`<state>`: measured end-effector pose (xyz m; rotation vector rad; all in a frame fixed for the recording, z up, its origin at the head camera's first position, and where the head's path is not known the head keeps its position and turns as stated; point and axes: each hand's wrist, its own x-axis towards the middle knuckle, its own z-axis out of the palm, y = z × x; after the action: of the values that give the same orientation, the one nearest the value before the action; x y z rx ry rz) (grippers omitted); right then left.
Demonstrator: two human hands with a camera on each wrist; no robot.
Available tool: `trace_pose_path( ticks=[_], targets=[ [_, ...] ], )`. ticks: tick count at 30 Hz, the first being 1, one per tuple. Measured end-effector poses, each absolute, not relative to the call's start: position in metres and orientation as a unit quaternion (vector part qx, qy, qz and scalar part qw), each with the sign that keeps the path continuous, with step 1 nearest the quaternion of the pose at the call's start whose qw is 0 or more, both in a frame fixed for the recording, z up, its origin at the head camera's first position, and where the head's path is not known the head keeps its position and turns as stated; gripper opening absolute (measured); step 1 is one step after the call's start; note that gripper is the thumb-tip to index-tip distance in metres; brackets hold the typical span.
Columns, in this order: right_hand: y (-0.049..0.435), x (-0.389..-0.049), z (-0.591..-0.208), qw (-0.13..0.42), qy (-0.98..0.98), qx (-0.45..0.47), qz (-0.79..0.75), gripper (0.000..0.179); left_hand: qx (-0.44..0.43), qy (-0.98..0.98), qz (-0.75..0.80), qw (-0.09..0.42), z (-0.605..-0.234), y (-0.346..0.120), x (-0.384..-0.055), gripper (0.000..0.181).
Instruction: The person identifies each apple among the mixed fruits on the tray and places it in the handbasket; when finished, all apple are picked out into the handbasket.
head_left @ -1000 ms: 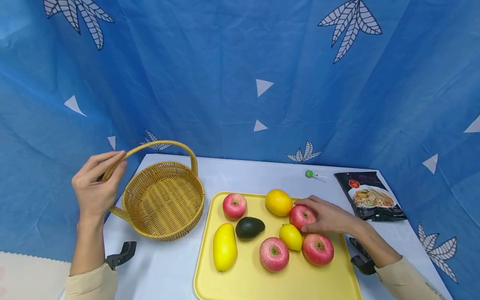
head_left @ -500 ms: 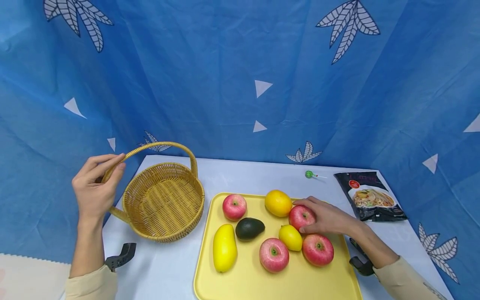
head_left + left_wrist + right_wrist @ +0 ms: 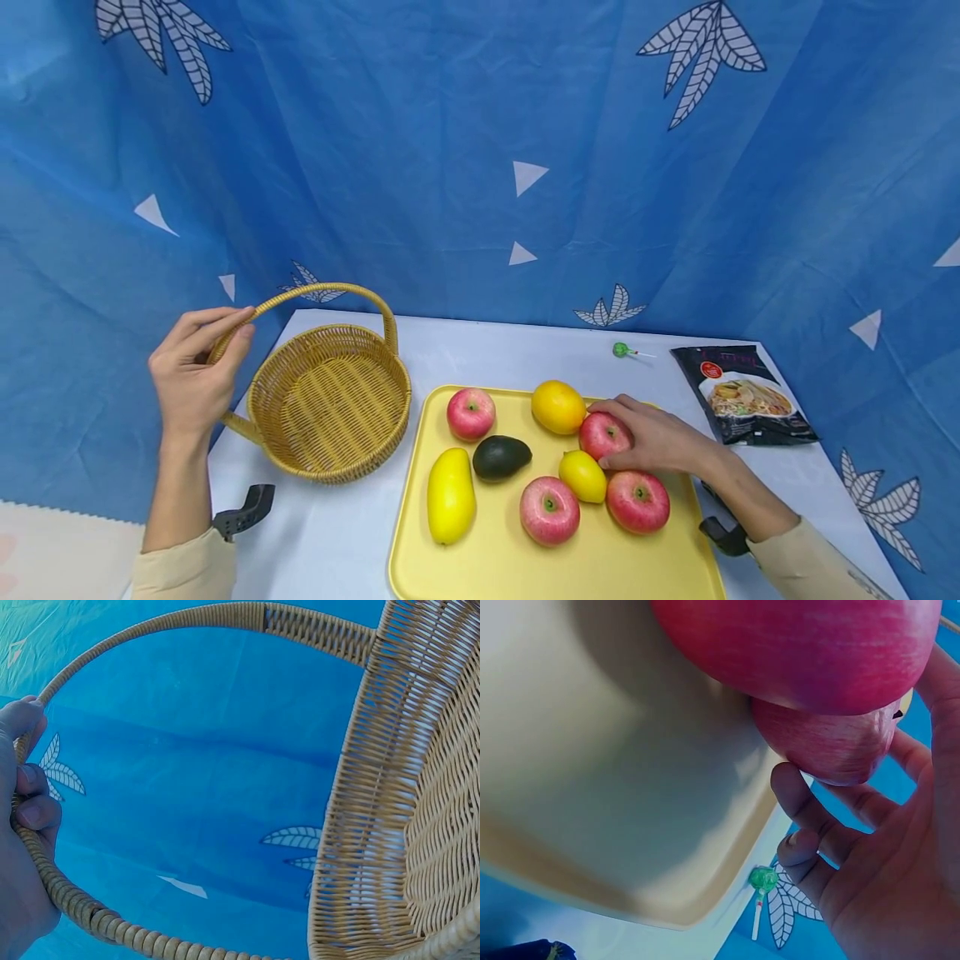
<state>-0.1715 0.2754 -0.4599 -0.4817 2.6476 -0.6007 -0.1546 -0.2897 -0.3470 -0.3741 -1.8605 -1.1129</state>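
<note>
My left hand (image 3: 197,367) pinches the arched handle (image 3: 341,287) of a round wicker basket (image 3: 337,408), which has nothing in it. In the left wrist view, fingers curl round the handle (image 3: 217,615). At the tray's back right, my right hand (image 3: 656,437) grips a red apple (image 3: 602,433), thumb on its near side and fingers behind. The right wrist view has this apple (image 3: 832,742) half hidden by a nearer apple (image 3: 795,645). Close about the gripped apple lie an orange-yellow lemon-like fruit (image 3: 558,407), a yellow lemon (image 3: 582,476) and another apple (image 3: 637,502).
The yellow tray (image 3: 630,571) also bears a mango (image 3: 450,496), a dark avocado (image 3: 501,457), a small apple (image 3: 471,413) and a larger apple (image 3: 550,510). Behind it lie a green lollipop (image 3: 621,350) and a black food packet (image 3: 742,396). A blue curtain (image 3: 442,125) backs the white table.
</note>
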Motion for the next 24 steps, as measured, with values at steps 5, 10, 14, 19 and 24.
trace_pose_path(
  ticks=[5, 10, 14, 19, 24],
  targets=[
    [0.2751, -0.1716, -0.4602, 0.192, 0.944, -0.165, -0.212, 0.078, -0.153, -0.753, -0.451, 0.454, -0.3465, -0.2897, -0.1546, 0.017],
    [0.2744, -0.1714, -0.4594, 0.193, 0.944, -0.161, -0.213, 0.078, -0.156, -0.750, -0.454, 0.455, -0.3470, -0.2904, -0.1552, 0.016],
    [0.2737, -0.1715, -0.4591, 0.192, 0.945, -0.160, -0.212, 0.077, -0.155, -0.755, -0.448, 0.453, -0.3478, -0.2915, -0.1552, 0.017],
    [0.2729, -0.1710, -0.4590, 0.185, 0.947, -0.159, -0.207, 0.076, -0.153, -0.761, -0.442, 0.450, -0.3481, -0.2917, -0.1548, 0.018],
    [0.2729, -0.1700, -0.4596, 0.171, 0.951, -0.161, -0.201, 0.074, -0.150, -0.760, -0.444, 0.451, -0.3475, -0.2903, -0.1542, 0.018]
  ],
)
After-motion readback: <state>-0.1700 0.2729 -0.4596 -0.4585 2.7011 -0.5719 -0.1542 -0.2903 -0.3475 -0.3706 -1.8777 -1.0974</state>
